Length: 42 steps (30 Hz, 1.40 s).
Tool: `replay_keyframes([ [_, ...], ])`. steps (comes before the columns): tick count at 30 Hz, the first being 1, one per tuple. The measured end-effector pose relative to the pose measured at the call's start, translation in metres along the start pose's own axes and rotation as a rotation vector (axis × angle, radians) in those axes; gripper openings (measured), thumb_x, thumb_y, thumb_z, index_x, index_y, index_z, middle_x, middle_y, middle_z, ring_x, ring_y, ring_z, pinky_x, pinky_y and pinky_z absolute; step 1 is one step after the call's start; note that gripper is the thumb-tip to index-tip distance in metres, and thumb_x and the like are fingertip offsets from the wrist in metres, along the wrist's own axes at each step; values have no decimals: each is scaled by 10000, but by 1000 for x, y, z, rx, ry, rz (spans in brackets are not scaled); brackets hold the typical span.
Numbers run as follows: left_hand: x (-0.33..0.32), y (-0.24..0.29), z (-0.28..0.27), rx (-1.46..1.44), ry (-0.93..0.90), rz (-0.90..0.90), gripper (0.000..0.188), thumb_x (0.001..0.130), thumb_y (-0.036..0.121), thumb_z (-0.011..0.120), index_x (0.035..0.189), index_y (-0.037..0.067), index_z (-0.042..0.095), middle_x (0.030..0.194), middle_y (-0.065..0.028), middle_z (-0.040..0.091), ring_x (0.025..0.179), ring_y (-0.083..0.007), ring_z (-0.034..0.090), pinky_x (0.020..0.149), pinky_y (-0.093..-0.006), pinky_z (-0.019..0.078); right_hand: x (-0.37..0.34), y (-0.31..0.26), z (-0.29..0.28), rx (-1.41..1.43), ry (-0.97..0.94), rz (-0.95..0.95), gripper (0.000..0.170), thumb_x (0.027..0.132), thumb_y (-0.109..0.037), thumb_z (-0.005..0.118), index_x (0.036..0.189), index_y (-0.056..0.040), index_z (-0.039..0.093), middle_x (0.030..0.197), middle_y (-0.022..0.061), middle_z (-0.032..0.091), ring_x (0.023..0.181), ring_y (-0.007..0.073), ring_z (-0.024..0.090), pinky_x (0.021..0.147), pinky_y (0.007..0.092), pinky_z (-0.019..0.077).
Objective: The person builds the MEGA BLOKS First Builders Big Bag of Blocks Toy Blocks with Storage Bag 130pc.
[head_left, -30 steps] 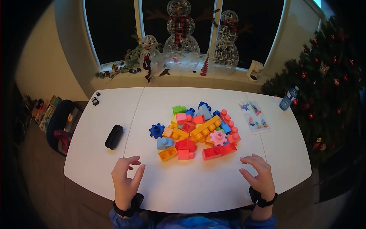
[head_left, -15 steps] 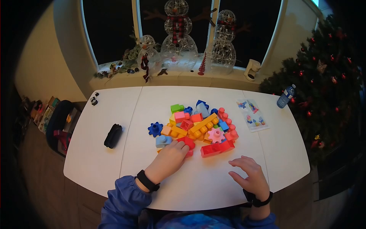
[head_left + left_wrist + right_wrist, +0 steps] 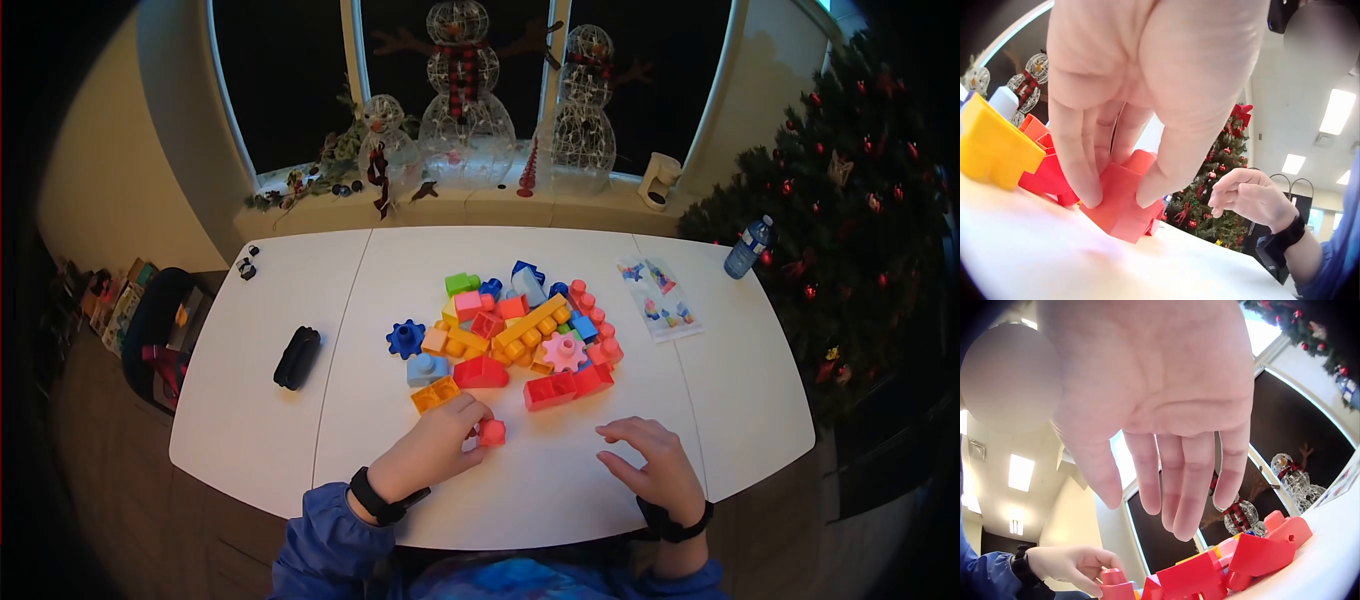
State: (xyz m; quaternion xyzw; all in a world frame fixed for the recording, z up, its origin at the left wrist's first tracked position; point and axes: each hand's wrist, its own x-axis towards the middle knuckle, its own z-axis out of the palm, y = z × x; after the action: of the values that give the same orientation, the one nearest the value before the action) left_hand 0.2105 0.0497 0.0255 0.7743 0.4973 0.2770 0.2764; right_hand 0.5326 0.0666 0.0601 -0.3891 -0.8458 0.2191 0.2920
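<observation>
My left hand [image 3: 432, 446] pinches a small coral-red block [image 3: 491, 433] at the near side of the block pile. In the left wrist view, thumb and fingers grip the coral-red block [image 3: 1124, 203] from both sides, low over the white table. An orange block [image 3: 435, 394] and a red block [image 3: 481, 373] lie just beyond it. My right hand [image 3: 656, 468] hovers right of the pile, holding nothing, its fingers loosely bent; the right wrist view shows the hand [image 3: 1160, 419] above several red blocks [image 3: 1191, 578].
Colourful blocks, among them a blue gear [image 3: 406, 339] and a pink gear [image 3: 565, 351], are heaped mid-table. A black case [image 3: 297, 358] lies left. A picture sheet [image 3: 659, 299] and a water bottle [image 3: 748, 247] are at the right.
My left hand came from the table's left side to the pile, took hold of the coral-red block and drew it slightly toward me. My right hand stays nearly where it was.
</observation>
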Motion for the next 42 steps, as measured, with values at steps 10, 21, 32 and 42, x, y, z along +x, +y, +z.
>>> replay_keyframes([
  [10,-14,-7,7,26,-2,-4,356,841,91,818,1129,16,621,1058,-152,654,909,-289,729,828,-358,598,-2,-2,8,-3,-26,-8,282,883,-163,802,1139,-71,730,1073,114,755,985,310,711,889,401,550],
  [21,78,-30,-73,302,320,117,407,850,120,802,1201,-3,635,1137,-177,664,1026,-355,671,906,-410,555,2,-4,9,-7,-39,-22,280,889,-173,798,1142,-75,730,1076,110,754,990,301,711,889,397,549],
  [32,124,-92,-65,473,226,-42,265,816,86,768,1055,8,683,1061,-188,681,1045,-393,646,904,-455,548,4,-3,6,-13,-76,-36,303,888,-168,801,1168,-81,725,1078,100,749,971,273,710,876,387,545],
  [42,28,33,-19,3,290,164,393,839,65,802,1195,10,646,1159,-174,683,1078,-375,662,936,-402,535,47,-18,18,159,14,-73,579,882,-142,811,1402,-44,575,1258,158,676,952,281,704,869,379,567],
])
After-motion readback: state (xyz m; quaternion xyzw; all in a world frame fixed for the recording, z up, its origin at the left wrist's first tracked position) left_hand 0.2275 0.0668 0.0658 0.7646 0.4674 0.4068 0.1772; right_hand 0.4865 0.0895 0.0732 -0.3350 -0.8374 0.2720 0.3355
